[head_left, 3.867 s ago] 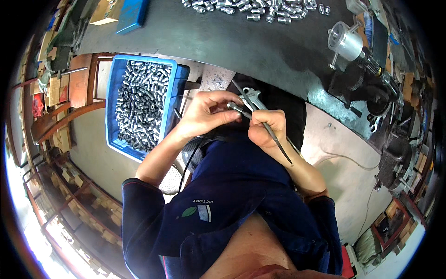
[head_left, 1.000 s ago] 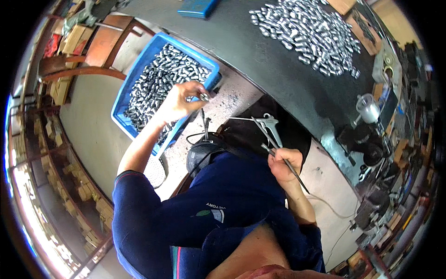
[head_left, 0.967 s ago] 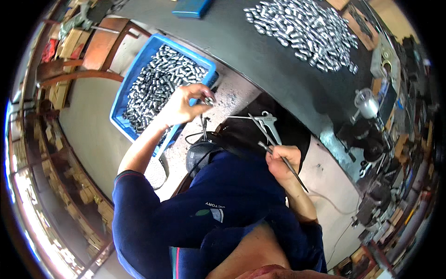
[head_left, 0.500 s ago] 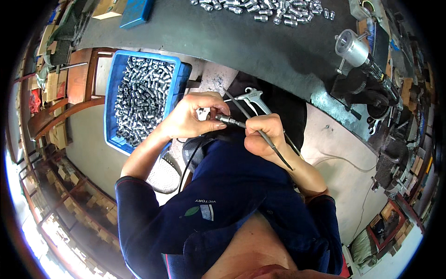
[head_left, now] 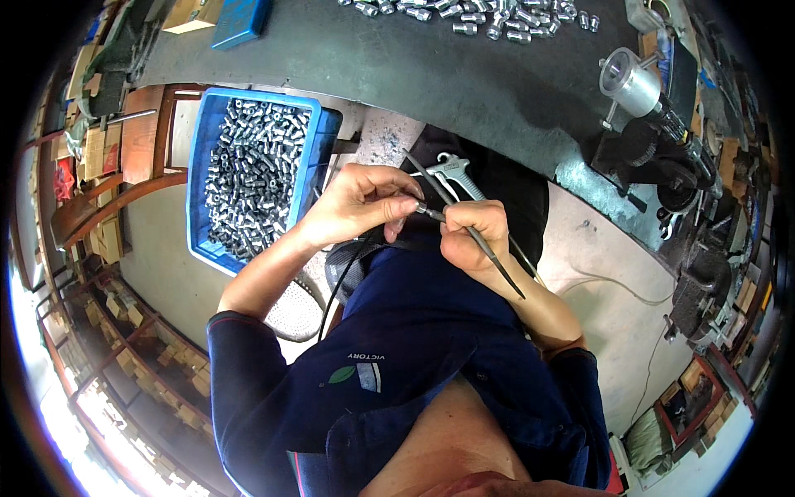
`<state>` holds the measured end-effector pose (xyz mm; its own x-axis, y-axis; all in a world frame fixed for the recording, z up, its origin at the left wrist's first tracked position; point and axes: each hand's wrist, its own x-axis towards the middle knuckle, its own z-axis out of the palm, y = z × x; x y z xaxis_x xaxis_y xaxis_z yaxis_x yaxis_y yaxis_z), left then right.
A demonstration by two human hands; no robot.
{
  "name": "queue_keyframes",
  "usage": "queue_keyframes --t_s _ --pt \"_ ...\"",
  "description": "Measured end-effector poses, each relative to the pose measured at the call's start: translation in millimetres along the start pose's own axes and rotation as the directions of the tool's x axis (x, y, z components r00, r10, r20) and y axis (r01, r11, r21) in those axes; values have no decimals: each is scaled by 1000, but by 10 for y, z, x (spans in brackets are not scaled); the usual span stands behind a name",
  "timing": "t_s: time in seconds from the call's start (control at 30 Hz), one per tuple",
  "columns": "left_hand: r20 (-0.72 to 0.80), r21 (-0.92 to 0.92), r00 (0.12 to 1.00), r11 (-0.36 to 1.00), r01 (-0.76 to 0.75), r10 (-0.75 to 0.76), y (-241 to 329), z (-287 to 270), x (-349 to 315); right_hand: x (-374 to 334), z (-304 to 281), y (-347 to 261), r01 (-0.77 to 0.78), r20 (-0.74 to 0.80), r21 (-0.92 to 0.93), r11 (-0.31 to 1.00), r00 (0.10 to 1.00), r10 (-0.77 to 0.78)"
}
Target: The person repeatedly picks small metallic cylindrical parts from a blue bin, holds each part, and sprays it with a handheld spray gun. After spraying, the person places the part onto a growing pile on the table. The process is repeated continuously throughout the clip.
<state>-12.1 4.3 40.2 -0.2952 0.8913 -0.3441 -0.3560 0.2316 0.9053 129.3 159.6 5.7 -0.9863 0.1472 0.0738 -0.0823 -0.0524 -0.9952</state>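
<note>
My left hand [head_left: 373, 203] is closed, its thumb and fingers pinching a small metal fitting that they mostly cover. Close beside it, my right hand [head_left: 474, 234] is closed round a long dark rod [head_left: 502, 275] that tapers to a point and slants across the fist. From the same fist a short metal tool tip [head_left: 432, 214] reaches toward the fitting; whether it sits inside is hidden by my left fingers. Just beyond my hands, a grey air blow gun [head_left: 454, 171] rests on the dark cloth over my lap.
At my left stands a blue crate [head_left: 318, 166] filled with small metal fittings. More shiny fittings [head_left: 497, 18] lie on the dark bench [head_left: 373, 70], near a blue box [head_left: 240, 23]. A metal cylinder on a fixture [head_left: 629, 81] stands at the right. A black cable [head_left: 339, 288] hangs by my left leg.
My left hand has shifted slightly right, and its fingers now cover the fitting that showed before. The right hand, with the rod, has moved only a little to the right.
</note>
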Motion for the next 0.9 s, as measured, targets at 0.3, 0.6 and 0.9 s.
queue_keyframes --t_s 0.3,0.6,0.9 --pt "-100 281 976 946 -160 194 -39 -60 64 -52 -39 23 -216 -33 316 924 971 238" --pt "-283 847 838 531 -10 467 -242 -267 134 -108 -27 -391 157 54 63 986 986 -160" --pt "-181 895 826 437 -86 533 -301 -254 179 -57 -20 -425 103 95 81 991 989 -110"
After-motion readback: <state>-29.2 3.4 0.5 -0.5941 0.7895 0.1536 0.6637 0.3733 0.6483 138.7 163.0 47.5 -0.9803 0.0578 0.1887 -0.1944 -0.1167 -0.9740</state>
